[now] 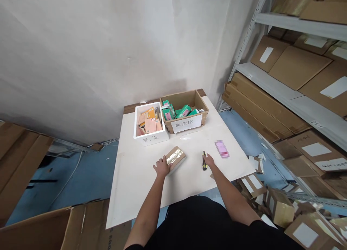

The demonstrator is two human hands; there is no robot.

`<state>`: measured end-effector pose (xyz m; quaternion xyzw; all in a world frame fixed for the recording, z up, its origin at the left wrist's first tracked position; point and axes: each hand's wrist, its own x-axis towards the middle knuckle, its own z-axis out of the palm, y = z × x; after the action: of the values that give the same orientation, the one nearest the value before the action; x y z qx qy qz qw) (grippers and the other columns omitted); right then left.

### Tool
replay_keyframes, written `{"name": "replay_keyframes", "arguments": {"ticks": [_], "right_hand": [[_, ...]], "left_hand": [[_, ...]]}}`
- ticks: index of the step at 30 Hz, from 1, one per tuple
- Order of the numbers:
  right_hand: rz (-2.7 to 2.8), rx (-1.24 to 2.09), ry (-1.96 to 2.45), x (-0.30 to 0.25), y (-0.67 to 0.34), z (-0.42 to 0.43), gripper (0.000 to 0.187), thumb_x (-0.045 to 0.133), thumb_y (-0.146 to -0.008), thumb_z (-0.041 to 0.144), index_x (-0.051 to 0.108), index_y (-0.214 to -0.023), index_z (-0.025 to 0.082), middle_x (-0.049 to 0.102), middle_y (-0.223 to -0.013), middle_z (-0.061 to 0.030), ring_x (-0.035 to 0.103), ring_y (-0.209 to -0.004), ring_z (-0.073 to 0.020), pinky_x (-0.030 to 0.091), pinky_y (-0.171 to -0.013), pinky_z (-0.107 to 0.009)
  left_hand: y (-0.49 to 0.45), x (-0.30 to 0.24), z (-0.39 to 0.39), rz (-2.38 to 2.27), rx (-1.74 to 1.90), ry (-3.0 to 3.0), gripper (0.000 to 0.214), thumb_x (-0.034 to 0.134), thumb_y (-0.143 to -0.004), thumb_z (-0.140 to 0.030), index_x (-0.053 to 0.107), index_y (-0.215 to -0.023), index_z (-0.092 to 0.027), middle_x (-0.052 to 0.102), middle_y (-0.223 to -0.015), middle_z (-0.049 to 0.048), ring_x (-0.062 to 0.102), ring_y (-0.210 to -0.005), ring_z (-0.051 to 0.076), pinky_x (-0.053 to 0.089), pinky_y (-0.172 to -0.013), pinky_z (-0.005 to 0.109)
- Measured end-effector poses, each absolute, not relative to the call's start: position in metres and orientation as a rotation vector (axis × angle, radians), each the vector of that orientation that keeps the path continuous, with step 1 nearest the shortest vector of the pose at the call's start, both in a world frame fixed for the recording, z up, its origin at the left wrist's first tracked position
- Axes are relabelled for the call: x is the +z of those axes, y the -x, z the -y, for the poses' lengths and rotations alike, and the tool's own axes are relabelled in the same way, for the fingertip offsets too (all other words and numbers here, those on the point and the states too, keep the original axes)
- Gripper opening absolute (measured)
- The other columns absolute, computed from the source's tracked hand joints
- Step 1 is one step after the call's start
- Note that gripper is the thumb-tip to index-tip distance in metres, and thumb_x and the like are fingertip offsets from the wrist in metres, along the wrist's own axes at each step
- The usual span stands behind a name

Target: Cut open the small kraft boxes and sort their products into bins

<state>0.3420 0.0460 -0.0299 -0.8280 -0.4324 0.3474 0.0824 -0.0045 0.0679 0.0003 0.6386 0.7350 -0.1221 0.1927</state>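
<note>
A small cardboard box point(176, 155) with shiny clear tape across its top lies at an angle on the white table. My left hand point(162, 166) grips its near left end, thumb and fingers against the sides. To the right, a black and yellow utility knife point(204, 166) points away from me. My right hand point(209, 160) has its fingers closed at the knife's middle; whether the knife is lifted off the table I cannot tell. A pink blurred item point(222, 149) lies further right.
Toward the back of the white table point(130, 177) stand a white foam box point(154, 138) of orange and pink packets and a cardboard carton point(204, 119) holding green boxes. Shelves point(287, 92) of cartons rise at right, with parcels point(280, 206) heaped below. Open cartons point(78, 224) stand at left.
</note>
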Motion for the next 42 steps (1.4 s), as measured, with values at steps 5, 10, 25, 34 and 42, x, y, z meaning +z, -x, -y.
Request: {"name": "replay_keyframes", "arguments": {"ticks": [5, 10, 25, 34, 42], "right_hand": [[1.357, 1.159, 2.274, -0.019, -0.285, -0.062, 0.058, 0.049, -0.103, 0.035, 0.045, -0.159, 0.02, 0.063, -0.148, -0.0124, 0.063, -0.134, -0.0238, 0.048, -0.108, -0.032], [1.535, 1.371, 2.162, -0.016, -0.199, -0.072, 0.09, 0.067, -0.096, 0.048, 0.023, -0.169, 0.018, 0.051, -0.159, -0.0192, 0.057, -0.141, -0.0288, 0.048, -0.107, -0.034], [1.807, 1.275, 2.206, -0.016, -0.165, -0.101, 0.091, 0.076, -0.089, 0.032, 0.031, -0.168, 0.028, 0.069, -0.141, -0.0126, 0.068, -0.128, -0.0286, 0.052, -0.097, -0.033], [2.044, 1.2, 2.114, -0.037, -0.17, -0.113, 0.092, 0.073, -0.087, 0.029, 0.03, -0.169, 0.024, 0.069, -0.141, -0.0141, 0.068, -0.129, -0.0304, 0.051, -0.1, -0.035], [1.998, 1.28, 1.96, -0.067, -0.189, -0.121, 0.098, 0.073, -0.075, 0.024, 0.037, -0.166, 0.029, 0.076, -0.127, -0.0112, 0.075, -0.113, -0.0322, 0.057, -0.088, -0.038]], "left_hand": [[-0.019, -0.004, -0.05, -2.198, -0.39, -1.699, 0.076, 0.056, -0.094, -0.064, 0.042, -0.154, -0.019, 0.056, -0.144, 0.0226, 0.051, -0.132, 0.039, 0.043, -0.102, 0.049], [-0.042, 0.001, -0.045, -2.204, -0.469, -1.75, 0.064, 0.071, -0.086, -0.061, 0.058, -0.131, -0.017, 0.059, -0.134, 0.0209, 0.054, -0.126, 0.037, 0.046, -0.095, 0.042], [-0.03, -0.022, -0.009, -2.189, -0.28, -1.8, 0.065, 0.034, -0.108, -0.04, 0.038, -0.161, -0.002, 0.07, -0.12, 0.0279, 0.071, -0.111, 0.033, 0.054, -0.088, 0.04], [-0.008, -0.012, -0.012, -1.96, -0.384, -1.845, 0.062, 0.023, -0.107, -0.035, 0.045, -0.154, -0.001, 0.076, -0.115, 0.0263, 0.074, -0.112, 0.034, 0.055, -0.092, 0.044], [-0.002, -0.015, -0.008, -1.867, -0.187, -1.781, 0.058, 0.022, -0.106, -0.038, 0.064, -0.137, -0.011, 0.078, -0.12, 0.0191, 0.073, -0.117, 0.03, 0.053, -0.098, 0.039]]}}
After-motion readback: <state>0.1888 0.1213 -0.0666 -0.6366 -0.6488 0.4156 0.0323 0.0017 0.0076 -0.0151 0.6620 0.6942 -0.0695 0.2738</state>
